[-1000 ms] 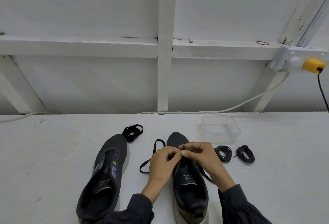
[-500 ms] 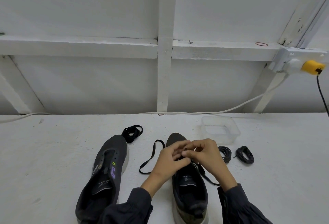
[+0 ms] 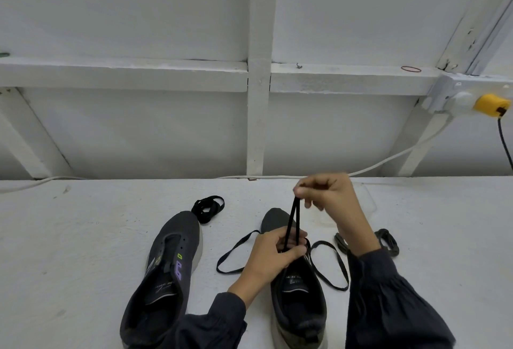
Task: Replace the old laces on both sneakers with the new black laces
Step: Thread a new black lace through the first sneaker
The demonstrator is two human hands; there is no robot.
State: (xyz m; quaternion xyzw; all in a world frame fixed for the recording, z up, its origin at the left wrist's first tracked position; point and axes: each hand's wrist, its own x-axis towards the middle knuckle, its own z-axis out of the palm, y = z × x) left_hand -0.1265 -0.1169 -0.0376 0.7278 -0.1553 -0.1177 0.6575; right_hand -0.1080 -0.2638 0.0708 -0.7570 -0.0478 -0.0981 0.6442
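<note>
Pinches the thin, flat black lace (image 3: pixel 294 218) between the right hand (image 3: pixel 330 199) fingers (image 3: pixel 301 190), two taut strands stretched upward. Curls left hand (image 3: pixel 277 251) fingers round them low, atop the dark sneaker (image 3: pixel 298 290) on the white surface (image 3: pixel 83 237); slack loops either side.

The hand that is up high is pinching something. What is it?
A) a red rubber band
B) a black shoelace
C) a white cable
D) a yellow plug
B: the right hand pinches the flat black shoelace, which runs up to it in two strands from the dark grey sneaker.
</note>
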